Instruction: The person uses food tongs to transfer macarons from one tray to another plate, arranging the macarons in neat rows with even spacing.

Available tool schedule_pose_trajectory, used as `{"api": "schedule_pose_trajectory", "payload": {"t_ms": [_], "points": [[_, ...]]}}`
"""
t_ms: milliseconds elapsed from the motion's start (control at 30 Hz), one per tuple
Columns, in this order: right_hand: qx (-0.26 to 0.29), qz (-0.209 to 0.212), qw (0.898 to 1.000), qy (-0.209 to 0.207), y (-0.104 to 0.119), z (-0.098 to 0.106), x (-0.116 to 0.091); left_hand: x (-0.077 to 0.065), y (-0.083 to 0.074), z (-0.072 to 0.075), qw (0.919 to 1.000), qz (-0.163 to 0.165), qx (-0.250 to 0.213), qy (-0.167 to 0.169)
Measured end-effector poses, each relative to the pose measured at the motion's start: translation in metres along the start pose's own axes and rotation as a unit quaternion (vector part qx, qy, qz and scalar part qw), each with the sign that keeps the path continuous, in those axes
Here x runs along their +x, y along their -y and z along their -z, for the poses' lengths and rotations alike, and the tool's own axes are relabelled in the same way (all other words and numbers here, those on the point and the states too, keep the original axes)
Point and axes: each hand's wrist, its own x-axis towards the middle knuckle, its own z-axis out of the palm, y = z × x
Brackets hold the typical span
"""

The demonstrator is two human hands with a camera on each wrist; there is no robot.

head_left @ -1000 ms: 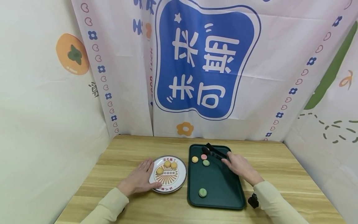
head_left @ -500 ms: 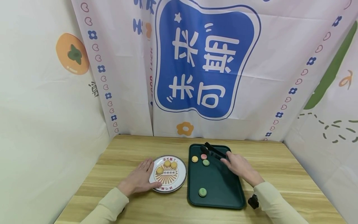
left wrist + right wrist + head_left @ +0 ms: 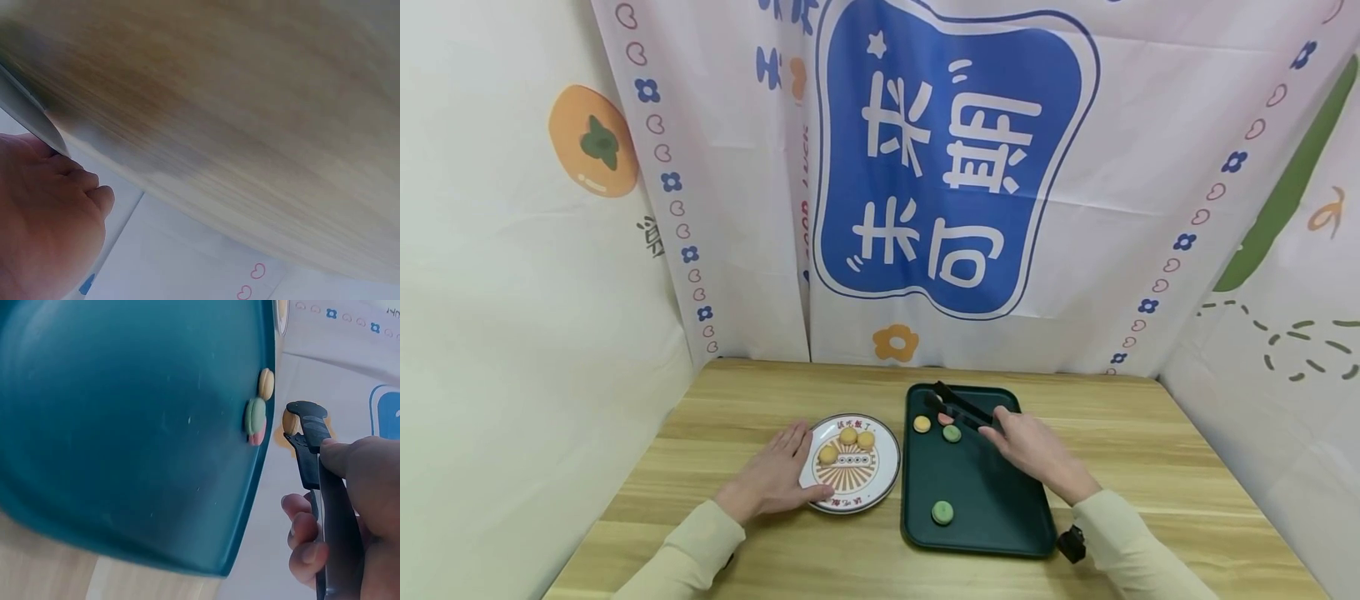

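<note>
A yellow macaron sits pinched in the black tongs, gripped by the right hand above the far end of the tray; they've just drifted left, nearer the plate, whose left rim the left hand touches, fingers outstretched.

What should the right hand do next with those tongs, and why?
Probably carry the black tongs left toward the plate: the right hand holds them with a yellow macaron pinched between their tips, and three similar yellow macarons already lie on that plate, which the left hand touches.
</note>
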Motion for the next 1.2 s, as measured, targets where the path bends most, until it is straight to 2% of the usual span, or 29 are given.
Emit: {"api": "schedule_pose_trajectory", "payload": {"t_ms": [267, 500, 833, 1033, 1200], "points": [[-0.010, 0.025, 0.999, -0.017, 0.012, -0.001, -0.003, 0.002, -0.001, 0.003, 1.0000, 0.002, 0.004, 0.002], [0.018, 0.022, 1.000, 0.008, 0.022, -0.003, -0.004, 0.002, -0.002, 0.004, 1.0000, 0.002, 0.008, 0.004], [0.027, 0.018, 0.999, 0.010, 0.035, -0.006, -0.004, 0.001, -0.003, 0.004, 1.0000, 0.002, 0.004, -0.001], [0.035, 0.039, 0.999, 0.005, 0.044, -0.009, -0.007, 0.000, -0.002, 0.002, 1.0000, 0.004, 0.000, -0.002], [0.021, 0.060, 0.998, -0.007, 0.052, -0.014, -0.009, 0.000, 0.000, 0.000, 1.0000, 0.006, -0.005, -0.003]]}}
